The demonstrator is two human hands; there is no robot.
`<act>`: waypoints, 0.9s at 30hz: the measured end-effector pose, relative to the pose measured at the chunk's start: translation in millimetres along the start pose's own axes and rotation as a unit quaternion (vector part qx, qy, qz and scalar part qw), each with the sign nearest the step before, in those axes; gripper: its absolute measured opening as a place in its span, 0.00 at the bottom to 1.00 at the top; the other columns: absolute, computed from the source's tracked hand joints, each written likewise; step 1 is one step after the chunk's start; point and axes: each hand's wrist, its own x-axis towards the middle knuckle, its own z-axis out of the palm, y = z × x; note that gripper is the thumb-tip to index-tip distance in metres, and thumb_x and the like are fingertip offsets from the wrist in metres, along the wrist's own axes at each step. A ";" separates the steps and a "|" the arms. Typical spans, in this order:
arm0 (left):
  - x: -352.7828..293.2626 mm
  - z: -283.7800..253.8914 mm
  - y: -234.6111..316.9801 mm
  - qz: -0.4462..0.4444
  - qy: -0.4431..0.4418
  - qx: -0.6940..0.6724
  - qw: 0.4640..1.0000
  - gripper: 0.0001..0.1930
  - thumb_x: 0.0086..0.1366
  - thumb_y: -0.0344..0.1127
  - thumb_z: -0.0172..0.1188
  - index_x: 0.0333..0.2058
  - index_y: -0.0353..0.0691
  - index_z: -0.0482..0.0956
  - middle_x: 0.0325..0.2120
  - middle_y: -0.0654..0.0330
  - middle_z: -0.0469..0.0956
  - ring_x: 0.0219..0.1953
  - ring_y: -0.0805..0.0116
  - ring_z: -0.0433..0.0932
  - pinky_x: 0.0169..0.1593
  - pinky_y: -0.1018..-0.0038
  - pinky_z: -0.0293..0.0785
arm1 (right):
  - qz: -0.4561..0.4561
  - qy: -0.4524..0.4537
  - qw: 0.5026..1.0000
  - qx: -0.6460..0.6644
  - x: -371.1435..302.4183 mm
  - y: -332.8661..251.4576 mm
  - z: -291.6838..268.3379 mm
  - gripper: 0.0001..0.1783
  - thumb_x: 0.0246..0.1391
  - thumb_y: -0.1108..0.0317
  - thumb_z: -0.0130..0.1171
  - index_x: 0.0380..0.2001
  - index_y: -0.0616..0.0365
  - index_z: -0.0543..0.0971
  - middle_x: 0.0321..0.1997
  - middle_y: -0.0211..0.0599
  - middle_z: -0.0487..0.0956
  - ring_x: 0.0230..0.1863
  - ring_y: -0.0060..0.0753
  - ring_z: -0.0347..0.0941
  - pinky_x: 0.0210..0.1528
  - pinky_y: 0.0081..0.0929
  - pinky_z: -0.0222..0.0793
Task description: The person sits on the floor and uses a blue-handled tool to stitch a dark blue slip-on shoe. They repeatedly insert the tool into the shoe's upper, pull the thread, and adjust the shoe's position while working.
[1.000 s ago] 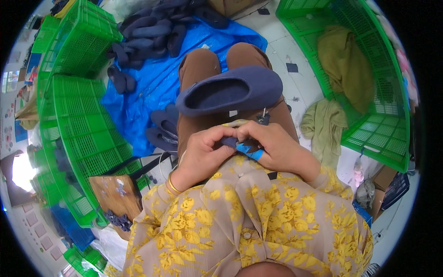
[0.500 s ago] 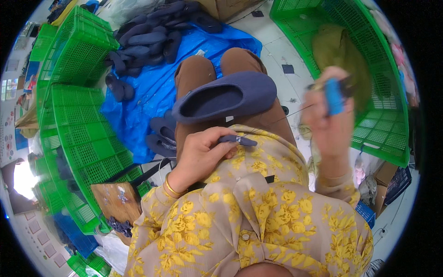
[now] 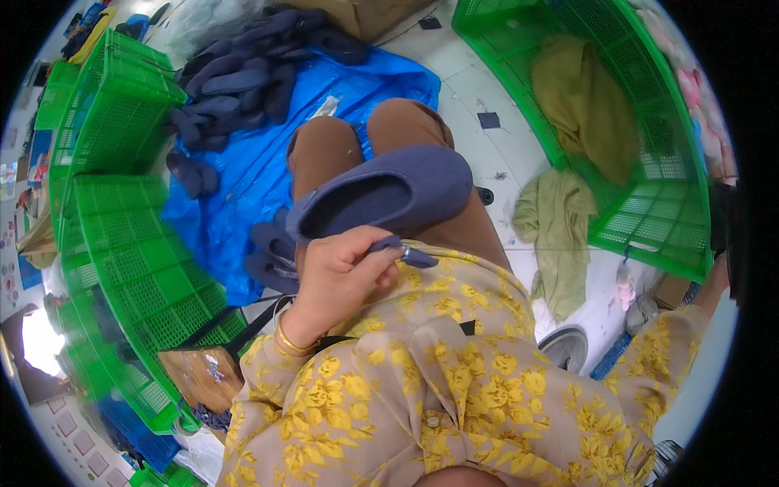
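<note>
My left hand (image 3: 345, 268) pinches a small dark blue fabric piece (image 3: 419, 257) between thumb and fingers, just above my lap. The piece has a small shiny bit near its middle. A dark blue slip-on shoe (image 3: 438, 187) lies across my thighs, its opening facing up, right beside my left hand. My right arm reaches far out to the right; only the wrist (image 3: 714, 286) shows at the picture's dark rim. The fingers of my right hand are hidden, so what they hold cannot be seen.
Many similar shoes (image 3: 235, 81) lie heaped on a blue sheet (image 3: 357, 81) beyond my knees. Green crates (image 3: 154, 243) line the left. On the right, another green crate (image 3: 649, 243) contains olive cloth (image 3: 580, 105); paler green cloth (image 3: 560, 235) hangs over its edge. A wooden board (image 3: 199, 373) sits by my left elbow.
My right hand, which held a blue-and-black object with a thread trailing from it, has swung out right to the rim. My left hand still pinches the fabric piece. The view has shifted slightly.
</note>
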 end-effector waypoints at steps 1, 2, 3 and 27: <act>6.1 1.2 -1.7 0.005 0.000 0.021 1.000 0.04 0.66 0.25 0.58 0.35 0.31 0.79 0.22 0.62 0.79 0.24 0.79 0.77 0.29 0.83 0.74 | 0.007 -0.039 0.997 -0.068 1.1 8.1 2.6 0.22 0.60 0.62 0.53 0.54 0.61 0.68 0.52 0.47 0.72 0.48 0.38 0.70 0.48 0.33 0.68; 9.3 2.2 -1.1 -0.012 -0.002 0.002 1.000 0.04 0.66 0.26 0.58 0.34 0.31 0.78 0.22 0.62 0.79 0.23 0.79 0.77 0.29 0.83 0.74 | 0.015 -0.078 0.988 -0.136 0.2 16.1 5.6 0.26 0.60 0.62 0.53 0.59 0.60 0.67 0.57 0.48 0.71 0.53 0.39 0.71 0.52 0.33 0.69; 12.6 2.9 1.2 -0.032 0.000 -0.014 0.999 0.04 0.66 0.26 0.58 0.33 0.31 0.78 0.22 0.62 0.79 0.23 0.80 0.76 0.29 0.83 0.74 | -0.003 -0.102 0.989 -0.108 -17.0 2.0 20.5 0.24 0.58 0.63 0.54 0.57 0.59 0.68 0.55 0.46 0.72 0.50 0.37 0.71 0.49 0.32 0.69; 63.9 16.5 -22.0 -0.152 0.042 -0.138 0.978 0.07 0.67 0.31 0.55 0.38 0.35 0.79 0.31 0.67 0.77 0.34 0.81 0.71 0.40 0.83 0.66 | 0.216 -0.631 0.601 0.441 -373.1 -284.8 131.6 0.07 0.59 0.68 0.62 0.39 0.58 0.81 0.24 0.15 0.72 0.22 0.07 0.57 0.23 0.13 0.52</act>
